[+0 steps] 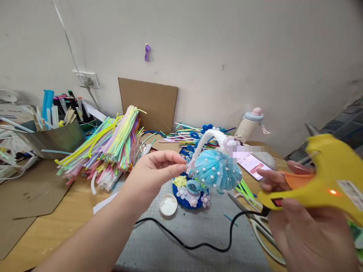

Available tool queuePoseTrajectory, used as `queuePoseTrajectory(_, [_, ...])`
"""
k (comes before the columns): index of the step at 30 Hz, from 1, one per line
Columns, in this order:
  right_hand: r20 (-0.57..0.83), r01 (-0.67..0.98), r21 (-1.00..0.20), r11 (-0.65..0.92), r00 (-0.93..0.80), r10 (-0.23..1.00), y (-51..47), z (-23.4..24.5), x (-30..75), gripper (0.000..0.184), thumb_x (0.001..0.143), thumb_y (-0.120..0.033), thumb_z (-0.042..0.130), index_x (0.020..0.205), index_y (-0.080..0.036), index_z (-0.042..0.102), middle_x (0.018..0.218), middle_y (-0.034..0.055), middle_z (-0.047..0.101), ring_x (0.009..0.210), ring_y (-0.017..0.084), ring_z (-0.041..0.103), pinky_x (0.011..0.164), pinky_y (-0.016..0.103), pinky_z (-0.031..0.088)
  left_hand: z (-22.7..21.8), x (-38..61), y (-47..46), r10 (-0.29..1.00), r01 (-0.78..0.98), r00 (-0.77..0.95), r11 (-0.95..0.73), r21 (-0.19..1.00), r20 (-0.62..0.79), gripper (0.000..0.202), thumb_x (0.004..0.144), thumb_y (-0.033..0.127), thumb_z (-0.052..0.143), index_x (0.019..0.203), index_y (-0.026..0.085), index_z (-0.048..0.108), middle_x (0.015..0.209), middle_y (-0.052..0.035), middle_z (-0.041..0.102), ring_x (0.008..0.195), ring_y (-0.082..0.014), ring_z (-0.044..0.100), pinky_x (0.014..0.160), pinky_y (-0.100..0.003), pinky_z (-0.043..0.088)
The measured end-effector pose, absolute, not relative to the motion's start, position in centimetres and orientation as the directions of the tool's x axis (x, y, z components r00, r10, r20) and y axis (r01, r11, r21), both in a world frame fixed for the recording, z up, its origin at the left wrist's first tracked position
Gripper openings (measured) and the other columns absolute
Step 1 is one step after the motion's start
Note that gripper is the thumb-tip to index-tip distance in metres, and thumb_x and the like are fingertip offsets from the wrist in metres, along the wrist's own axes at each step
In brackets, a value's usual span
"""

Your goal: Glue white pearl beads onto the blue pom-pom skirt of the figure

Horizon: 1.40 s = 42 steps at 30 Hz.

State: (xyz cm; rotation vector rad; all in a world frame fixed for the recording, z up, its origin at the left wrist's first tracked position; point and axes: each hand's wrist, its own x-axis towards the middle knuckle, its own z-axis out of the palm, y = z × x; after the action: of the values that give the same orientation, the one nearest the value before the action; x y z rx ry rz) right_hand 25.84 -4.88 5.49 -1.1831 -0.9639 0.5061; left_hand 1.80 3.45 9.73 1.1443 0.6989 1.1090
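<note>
My right hand [309, 230] is wrapped round a yellow hot glue gun [326, 177] with an orange trigger and a lit red light. Thumb and fingertips of my left hand [150, 175] are pinched together at the left side of a pipe-cleaner craft; whatever they hold, if anything, is too small to make out. The craft has a light-blue fluffy dome [212, 170] dotted with white pearls, hanging from a white fuzzy arch [208, 136]. Its dark-blue base [177, 194] carries small flowers and a yellow star. A small round dish [168, 212] of white beads lies in front.
The glue gun's black cord [195, 247] crosses the grey mat [159, 253]. Scissors [263, 230] and a lit phone [252, 164] lie at the right, a bottle [246, 124] behind. Bundled pipe cleaners [113, 147] and a metal tin [51, 138] stand left, cardboard [149, 102] against the wall.
</note>
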Motion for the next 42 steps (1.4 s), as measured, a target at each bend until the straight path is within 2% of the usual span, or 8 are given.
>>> queuePoseTrajectory(5, [0.411, 0.009, -0.903, 0.429, 0.308, 0.858, -2.0, 4.8, 25.1, 0.060, 0.063, -0.047, 0.083, 0.116, -0.028, 0.064, 0.128, 0.0058, 0.064, 0.116, 0.028, 0.059, 0.105, 0.038, 0.046, 9.8, 3.0, 4.8, 0.942, -0.255, 0.323, -0.009, 0.967, 0.094, 0.010, 0.069, 0.023, 0.079, 0.074, 0.018, 0.072, 0.072, 0.0018, 0.069, 0.069, -0.0088, 0.059, 0.066, -0.021, 0.045])
queuePoseTrajectory(10, [0.395, -0.022, -0.914, 0.405, 0.185, 0.900, -1.4, 4.1, 24.7, 0.077, 0.061, -0.048, 0.084, 0.130, -0.029, 0.054, 0.139, 0.0061, 0.057, 0.129, 0.026, 0.052, 0.102, 0.033, 0.049, 9.8, 3.4, 4.6, 0.934, -0.209, 0.342, -0.027, 0.977, 0.099, 0.010, 0.069, 0.022, 0.078, 0.073, 0.016, 0.071, 0.075, 0.0006, 0.068, 0.072, -0.0097, 0.058, 0.070, -0.022, 0.045])
queuePoseTrajectory(16, [0.474, 0.098, -0.880, 0.464, 0.166, 0.864, -1.3, 4.4, 24.3, 0.067, 0.065, -0.045, 0.083, 0.127, -0.037, 0.057, 0.144, -0.0043, 0.053, 0.134, 0.020, 0.047, 0.108, 0.025, 0.039, 10.0, 3.4, 4.6, 0.928, -0.205, 0.357, -0.031, 0.978, 0.104, 0.010, 0.068, 0.020, 0.077, 0.074, 0.015, 0.070, 0.077, -0.0010, 0.068, 0.075, -0.0115, 0.060, 0.073, -0.025, 0.046])
queuePoseTrajectory(21, [0.426, 0.122, -0.905, 0.408, 0.266, 0.865, -1.2, 4.4, 23.7, 0.065, 0.064, -0.032, 0.084, 0.124, -0.036, 0.060, 0.145, -0.0027, 0.052, 0.138, 0.024, 0.041, 0.109, 0.034, 0.039, 10.0, 3.5, 4.8, 0.925, -0.177, 0.366, -0.042, 0.983, 0.105, 0.012, 0.069, 0.021, 0.076, 0.076, 0.014, 0.070, 0.076, -0.0016, 0.067, 0.075, -0.0125, 0.060, 0.073, -0.026, 0.046])
queuePoseTrajectory(25, [0.404, 0.185, -0.914, 0.361, 0.337, 0.850, -1.3, 4.3, 23.5, 0.061, 0.060, -0.029, 0.083, 0.117, -0.037, 0.064, 0.140, -0.0045, 0.057, 0.137, 0.025, 0.041, 0.111, 0.040, 0.034, 10.0, 3.6, 4.7, 0.927, -0.162, 0.364, -0.032, 0.986, 0.090, 0.012, 0.069, 0.021, 0.076, 0.076, 0.014, 0.069, 0.073, -0.0016, 0.066, 0.072, -0.0125, 0.059, 0.070, -0.026, 0.046])
queuePoseTrajectory(31, [0.404, 0.149, -0.915, 0.376, 0.342, 0.848, -1.2, 4.4, 23.2, 0.057, 0.058, -0.025, 0.082, 0.112, -0.035, 0.066, 0.131, -0.0028, 0.064, 0.127, 0.025, 0.054, 0.105, 0.041, 0.043, 10.1, 3.6, 4.6, 0.927, -0.143, 0.364, -0.037, 0.989, 0.088, 0.014, 0.070, 0.024, 0.075, 0.076, 0.013, 0.069, 0.074, -0.0022, 0.066, 0.072, -0.0127, 0.059, 0.070, -0.027, 0.046])
queuePoseTrajectory(35, [0.398, 0.132, -0.917, 0.376, 0.356, 0.845, -1.1, 4.3, 23.1, 0.058, 0.058, -0.026, 0.083, 0.112, -0.036, 0.066, 0.131, -0.0037, 0.064, 0.127, 0.024, 0.055, 0.104, 0.038, 0.043, 10.1, 3.6, 4.6, 0.932, -0.119, 0.354, -0.037, 0.992, 0.077, 0.014, 0.070, 0.024, 0.075, 0.076, 0.013, 0.069, 0.074, -0.0024, 0.067, 0.072, -0.0130, 0.059, 0.070, -0.027, 0.046])
queuePoseTrajectory(42, [0.427, 0.165, -0.904, 0.395, 0.262, 0.866, -1.6, 4.2, 23.5, 0.058, 0.067, -0.029, 0.080, 0.119, -0.044, 0.061, 0.139, -0.0120, 0.056, 0.136, 0.018, 0.045, 0.114, 0.037, 0.028, 10.3, 3.7, 4.4, 0.935, -0.128, 0.349, -0.020, 0.992, 0.064, 0.013, 0.068, 0.023, 0.076, 0.075, 0.014, 0.070, 0.073, -0.0019, 0.067, 0.072, -0.0131, 0.060, 0.071, -0.026, 0.046])
